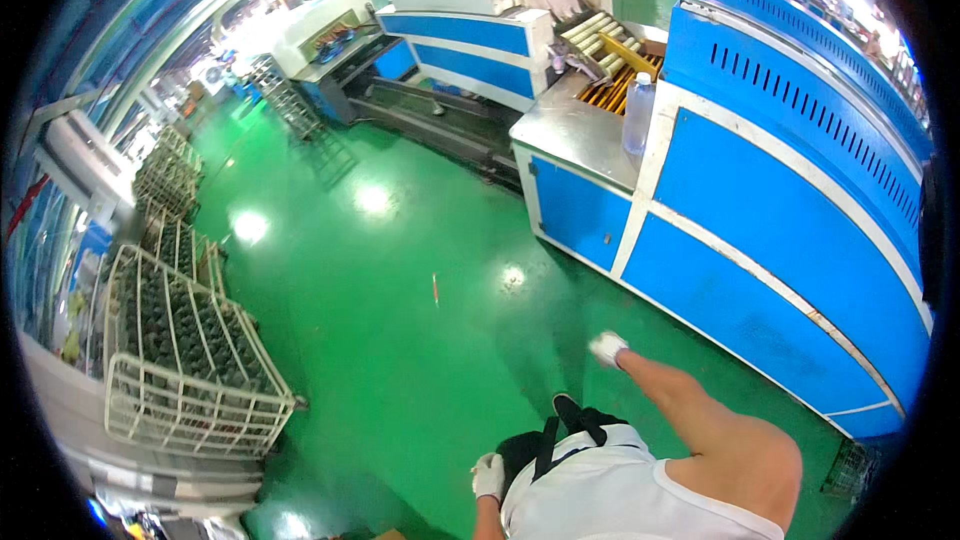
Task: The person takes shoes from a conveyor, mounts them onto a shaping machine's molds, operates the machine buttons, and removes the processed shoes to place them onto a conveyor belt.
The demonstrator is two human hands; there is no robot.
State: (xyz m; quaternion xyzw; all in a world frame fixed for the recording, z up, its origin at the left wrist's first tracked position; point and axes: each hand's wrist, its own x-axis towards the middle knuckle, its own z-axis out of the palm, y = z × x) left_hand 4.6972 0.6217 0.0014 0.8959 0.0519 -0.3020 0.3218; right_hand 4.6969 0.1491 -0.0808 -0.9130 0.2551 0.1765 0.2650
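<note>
My left hand [488,477], in a white glove, hangs beside my hip next to the dark trousers; its fingers point down and are partly hidden, and I see no object in it. Out in front of me on the right is my right hand [607,348], also gloved in white, over the green floor. Its fingers look curled in, with nothing showing in them. The blue and white machine [740,210] is the nearest thing to this hand, but they are apart. A clear plastic bottle [637,115] stands on the machine's metal top [570,130].
To the left, a white wire cart [200,395] holds many dark parts. Further off stand a second blue and white machine [460,45] and a metal rack [285,100]. Rollers [600,40] lie beyond the metal top. A small red and white stick [435,289] lies on the green floor [370,340].
</note>
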